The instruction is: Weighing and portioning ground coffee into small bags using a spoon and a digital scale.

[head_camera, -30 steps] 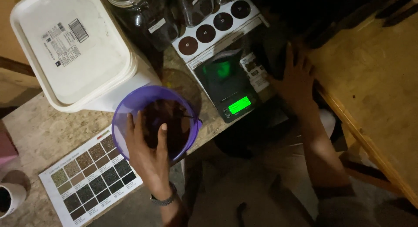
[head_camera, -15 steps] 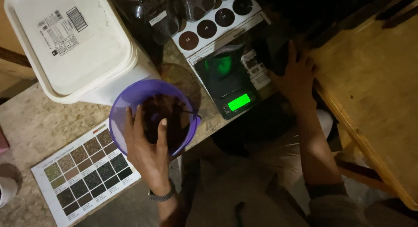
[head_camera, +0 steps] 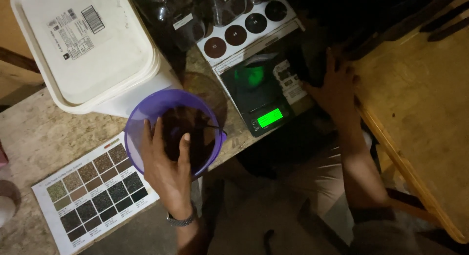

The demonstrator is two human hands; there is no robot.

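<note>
While the left hand [head_camera: 168, 169] is gripping the near rim of the round purple plastic bowl [head_camera: 146, 113] of dark grounds at the counter's front edge, steadying it, the right hand [head_camera: 337, 86] is resting flat and empty beside the black digital scale [head_camera: 256, 96]; the view has barely shifted since.

So there's this purple plastic bowl [head_camera: 173, 130], round and see-through-ish, sitting upright near the front edge of the tabletop [head_camera: 39, 133], just right of a colour chart and tucked against the near side of a big white tub. It's got a dark brown heap inside, too dim to tell what exactly. The left hand [head_camera: 168, 169] grips its near rim, fingers [head_camera: 184, 147] hooked over into the bowl
</note>
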